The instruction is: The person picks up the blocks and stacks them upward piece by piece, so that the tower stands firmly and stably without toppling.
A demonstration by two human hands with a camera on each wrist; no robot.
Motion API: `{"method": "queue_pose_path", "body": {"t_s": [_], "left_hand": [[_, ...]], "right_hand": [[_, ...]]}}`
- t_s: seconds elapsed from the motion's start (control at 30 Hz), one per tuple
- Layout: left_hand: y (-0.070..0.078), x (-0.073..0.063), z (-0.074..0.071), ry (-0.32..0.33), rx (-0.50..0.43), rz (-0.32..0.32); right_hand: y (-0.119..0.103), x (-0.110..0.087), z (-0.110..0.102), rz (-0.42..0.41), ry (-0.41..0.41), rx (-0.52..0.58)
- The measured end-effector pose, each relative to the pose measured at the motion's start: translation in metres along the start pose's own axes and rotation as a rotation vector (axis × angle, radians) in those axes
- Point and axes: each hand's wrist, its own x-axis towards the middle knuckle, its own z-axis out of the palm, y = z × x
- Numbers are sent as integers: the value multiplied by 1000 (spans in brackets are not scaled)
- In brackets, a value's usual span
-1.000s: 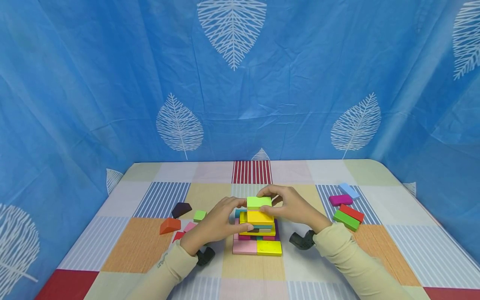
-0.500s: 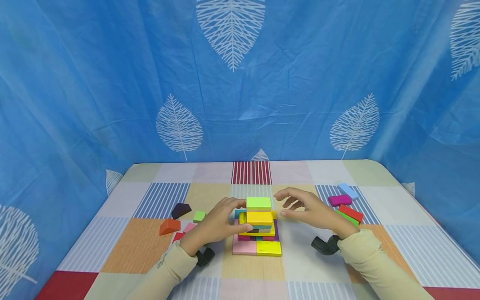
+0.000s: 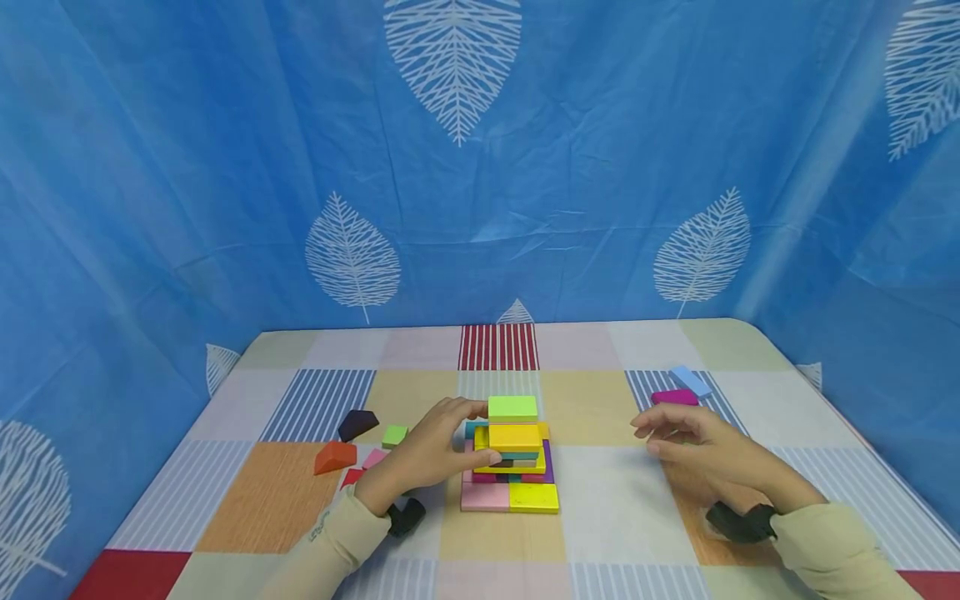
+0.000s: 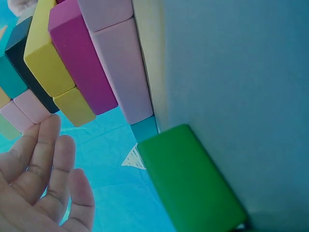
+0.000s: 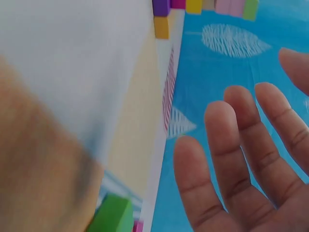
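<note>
A tiered stack of coloured wooden blocks stands mid-table, with a light green block point(image 3: 512, 408) on top of a yellow block point(image 3: 513, 437). Its front bottom row has a pink block point(image 3: 485, 497) beside a yellow one. My left hand point(image 3: 423, 450) rests at the stack's left side, thumb along the front, forefinger near the top; in the left wrist view its extended fingertips point(image 4: 50, 123) reach the upper pink blocks. Away to the right, my right hand point(image 3: 697, 437) hovers with loosely bent fingers, holding nothing. A green block point(image 5: 113, 215) shows low in the right wrist view.
Left of the stack lie a black block point(image 3: 357, 424), an orange block point(image 3: 335, 457), a small green block point(image 3: 394, 436) and pink and red ones partly behind the left hand. A magenta block point(image 3: 673, 397) and a light blue block point(image 3: 690, 382) lie beyond the right hand.
My right hand has left the top of the stack and moved right, over the right-hand blocks, now covering the red and green ones. The left hand stays at the stack.
</note>
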Motion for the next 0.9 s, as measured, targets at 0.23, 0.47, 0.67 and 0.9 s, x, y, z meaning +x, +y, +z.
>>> {"method": "queue_pose_path", "body": {"t_s": [0.23,0.47,0.67,0.9], "left_hand": [[1,0,-1,0,4,-7],[2,0,-2,-4,6,-19],[3,0,-2,-4,11,-13],[3,0,-1,-1,14,-12]], "right_hand": [[13,-34,-24,40,-47,4],[28,-68,-40,163,-96,24],[34,-87,-49,266,-187,82],[37,-90,-42,237,-274,171]]}}
